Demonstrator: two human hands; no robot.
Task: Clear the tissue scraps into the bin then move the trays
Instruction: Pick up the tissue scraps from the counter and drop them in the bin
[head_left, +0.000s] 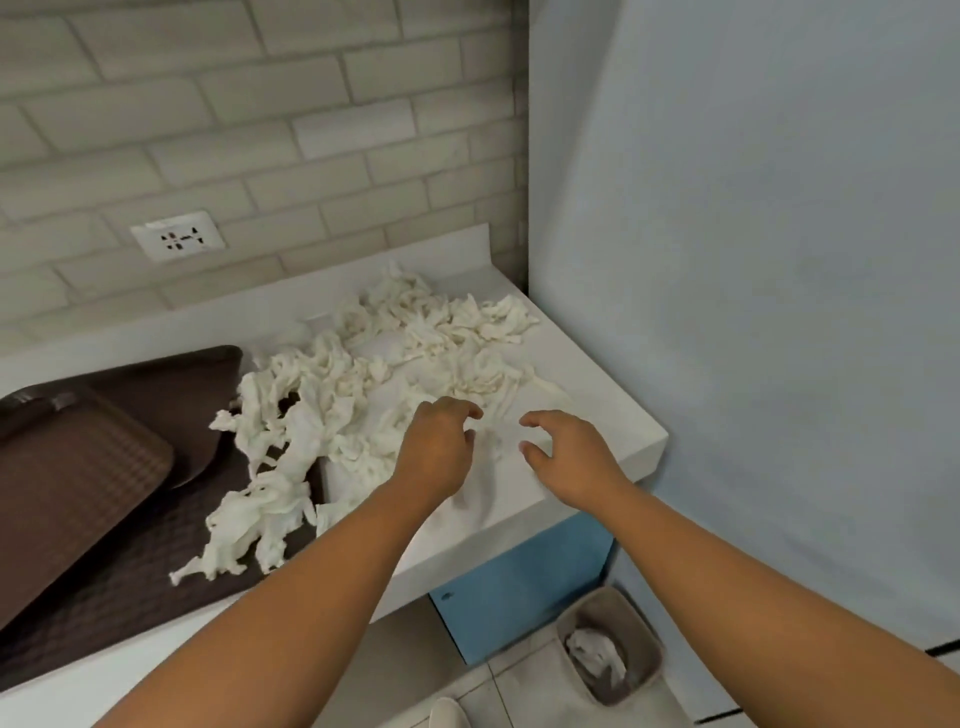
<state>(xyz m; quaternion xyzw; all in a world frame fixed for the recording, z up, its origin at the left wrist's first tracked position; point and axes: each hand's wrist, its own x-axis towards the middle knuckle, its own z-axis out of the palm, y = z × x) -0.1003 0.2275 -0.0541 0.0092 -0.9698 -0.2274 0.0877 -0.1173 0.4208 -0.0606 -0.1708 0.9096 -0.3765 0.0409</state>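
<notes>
A wide heap of white tissue scraps (395, 364) covers the right end of the white counter (613, 410) and spills onto a dark brown tray (171, 566). A lighter brown tray (67, 483) lies on top of it at the left. My left hand (436, 452) and my right hand (566, 452) hover side by side over the near edge of the heap, fingers loosely curved, holding nothing. A grey bin (613, 649) stands on the floor below the counter's right corner with some tissue inside.
A tiled wall with a socket (179, 237) backs the counter. A pale blue wall (753, 260) closes off the right side. A blue cabinet front (519, 592) sits under the counter beside the bin.
</notes>
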